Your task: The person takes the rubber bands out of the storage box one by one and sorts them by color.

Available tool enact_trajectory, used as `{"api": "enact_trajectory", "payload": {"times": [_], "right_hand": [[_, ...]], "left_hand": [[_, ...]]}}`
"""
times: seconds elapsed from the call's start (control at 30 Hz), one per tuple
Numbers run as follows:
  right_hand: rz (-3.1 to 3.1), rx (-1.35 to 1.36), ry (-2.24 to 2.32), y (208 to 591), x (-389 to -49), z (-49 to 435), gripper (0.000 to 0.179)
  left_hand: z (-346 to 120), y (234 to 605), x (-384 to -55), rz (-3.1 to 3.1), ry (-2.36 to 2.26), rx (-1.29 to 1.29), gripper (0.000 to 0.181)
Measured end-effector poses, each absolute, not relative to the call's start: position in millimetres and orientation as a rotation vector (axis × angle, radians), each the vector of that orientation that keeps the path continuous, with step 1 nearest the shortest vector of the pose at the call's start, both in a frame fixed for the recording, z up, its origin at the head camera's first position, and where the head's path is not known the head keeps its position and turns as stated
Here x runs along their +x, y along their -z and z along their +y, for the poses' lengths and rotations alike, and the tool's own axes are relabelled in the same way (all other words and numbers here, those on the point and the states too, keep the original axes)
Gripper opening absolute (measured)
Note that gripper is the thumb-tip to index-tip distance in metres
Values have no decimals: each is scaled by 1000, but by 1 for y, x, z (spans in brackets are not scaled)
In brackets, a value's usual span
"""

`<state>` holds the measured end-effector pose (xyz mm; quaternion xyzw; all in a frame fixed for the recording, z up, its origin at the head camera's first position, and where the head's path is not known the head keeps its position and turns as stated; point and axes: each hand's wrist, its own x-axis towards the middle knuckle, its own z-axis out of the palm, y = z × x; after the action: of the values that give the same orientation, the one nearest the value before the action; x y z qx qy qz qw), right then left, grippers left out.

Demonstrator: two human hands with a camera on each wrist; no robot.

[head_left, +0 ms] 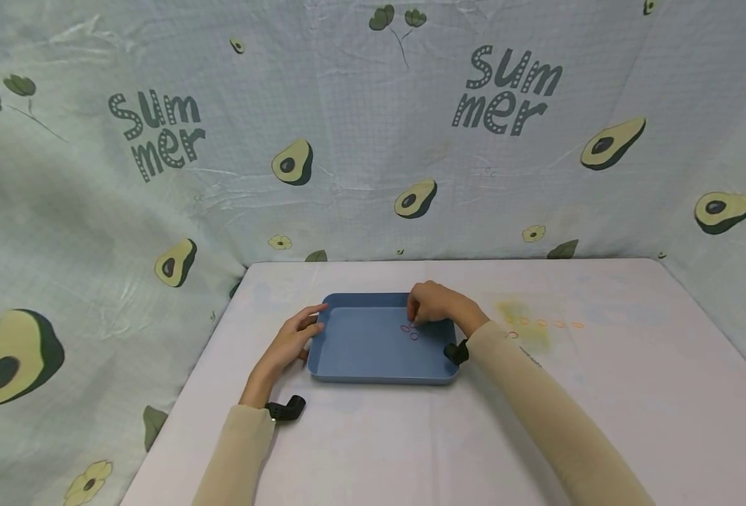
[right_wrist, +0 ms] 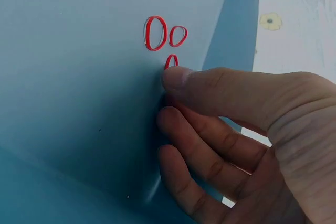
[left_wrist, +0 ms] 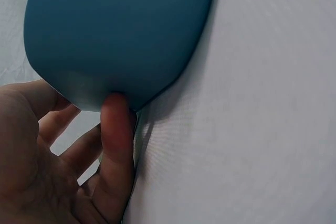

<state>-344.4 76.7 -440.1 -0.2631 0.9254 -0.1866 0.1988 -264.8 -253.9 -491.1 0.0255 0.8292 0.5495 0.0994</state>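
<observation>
A shallow blue tray [head_left: 360, 351] lies on the table. My left hand [head_left: 289, 340] grips its left end, with fingertips at the rim and outer wall; in the left wrist view a finger [left_wrist: 116, 135] presses against the tray wall [left_wrist: 121, 51]. Over the tray's right part, my right hand [head_left: 437, 302] reaches down. It pinches a small red rubber band [right_wrist: 171, 60] between thumb and a finger partly hidden behind it. Two more red bands, a larger one [right_wrist: 156, 33] and a smaller one [right_wrist: 178, 35], lie on the tray floor beside it.
Right of the tray, several orange-red bands [head_left: 541, 322] lie in a row on the white tablecloth [head_left: 373, 450], near a yellowish patch [head_left: 531, 334]. One more band [head_left: 512, 334] lies close to the right sleeve. A printed cloth [head_left: 360, 126] hangs behind the table.
</observation>
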Motion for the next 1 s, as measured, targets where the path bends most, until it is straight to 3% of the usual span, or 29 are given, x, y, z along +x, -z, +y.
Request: {"api": "enact_trajectory", "payload": {"times": [1.0], "right_hand": [[2692,-714,441,446,-343,74,10]], "left_hand": [[-255,491,-263,2444,-1637,125,50]]}}
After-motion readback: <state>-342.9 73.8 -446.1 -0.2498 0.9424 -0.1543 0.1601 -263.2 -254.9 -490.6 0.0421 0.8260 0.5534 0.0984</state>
